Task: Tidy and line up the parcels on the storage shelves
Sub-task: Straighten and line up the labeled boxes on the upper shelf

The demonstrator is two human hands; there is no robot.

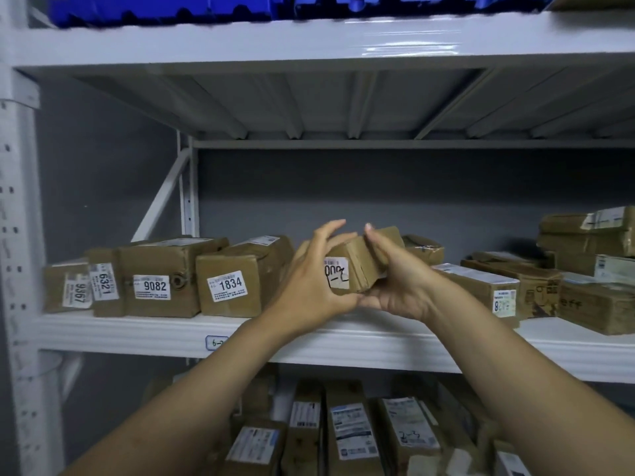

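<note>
Head view: the left hand (309, 283) and right hand (400, 281) both grip one small tilted parcel (359, 261), held over the shelf (137, 333). The box marked 1834 (233, 290) stands beside it.

Brown cardboard parcels (165, 257) carry white labels (152, 286) with black digits. The shelf (137, 333) is white, the wall (378, 187) grey, the crates (154, 8) blue.

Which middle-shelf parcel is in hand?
The small brown cardboard parcel with a pen-marked white label, tilted between left hand and right hand; the others rest on the white shelf.
</note>
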